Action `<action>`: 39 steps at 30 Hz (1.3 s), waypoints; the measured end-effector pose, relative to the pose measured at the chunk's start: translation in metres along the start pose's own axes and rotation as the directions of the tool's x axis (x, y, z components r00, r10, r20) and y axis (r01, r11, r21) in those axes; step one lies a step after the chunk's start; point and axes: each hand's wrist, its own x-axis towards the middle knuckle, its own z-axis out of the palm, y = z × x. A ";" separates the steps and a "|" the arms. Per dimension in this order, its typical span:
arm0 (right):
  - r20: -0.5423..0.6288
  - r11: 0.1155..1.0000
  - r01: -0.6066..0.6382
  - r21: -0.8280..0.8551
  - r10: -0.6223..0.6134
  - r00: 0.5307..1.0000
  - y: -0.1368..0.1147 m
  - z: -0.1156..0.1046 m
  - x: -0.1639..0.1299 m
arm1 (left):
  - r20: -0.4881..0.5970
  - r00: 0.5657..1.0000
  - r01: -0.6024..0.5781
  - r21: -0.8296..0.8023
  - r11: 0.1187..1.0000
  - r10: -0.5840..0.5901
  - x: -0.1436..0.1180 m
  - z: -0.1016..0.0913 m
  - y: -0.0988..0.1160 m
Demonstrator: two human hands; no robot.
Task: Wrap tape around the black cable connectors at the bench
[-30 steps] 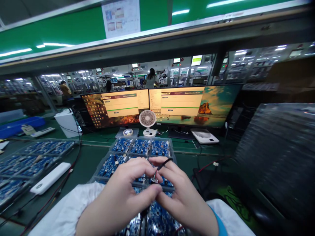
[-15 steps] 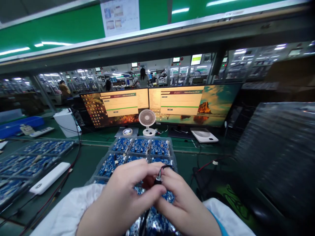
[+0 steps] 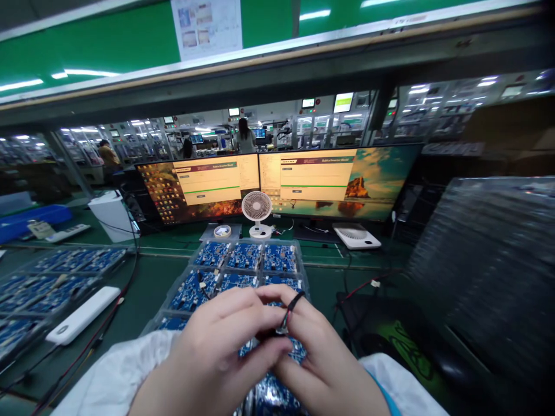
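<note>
Both hands, left hand [image 3: 217, 352] and right hand [image 3: 321, 358], pinch together one small black-wired connector [image 3: 284, 323] directly above the clear tray of blue circuit boards [image 3: 245, 257].

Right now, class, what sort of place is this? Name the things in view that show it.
Most likely an electronics assembly line: trays of blue circuit boards on the green bench, two test monitors, and further workstations with other people behind. Both hands pinch a small wired connector.

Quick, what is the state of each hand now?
Left hand: closed on the cable plug.
Right hand: closed on the same plug.
</note>
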 end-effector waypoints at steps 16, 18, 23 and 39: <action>-0.085 0.998 0.042 -0.038 -0.045 0.995 0.006 -0.006 0.002 | -0.002 0.991 0.136 -0.105 0.985 -0.137 0.003 -0.010 -0.004; -0.140 1.000 -0.009 -0.024 0.006 0.990 0.019 -0.013 0.004 | -0.023 0.969 0.240 -0.127 0.962 -0.245 0.006 -0.022 -0.010; -0.616 0.994 -0.102 -0.032 0.061 0.786 0.057 -0.035 0.006 | -0.069 0.934 0.342 -0.111 0.933 -0.351 0.010 -0.044 -0.032; -0.655 0.896 -0.343 -0.282 0.082 0.751 0.085 -0.065 0.007 | -0.184 0.981 0.133 0.382 0.915 -0.066 -0.003 -0.045 -0.051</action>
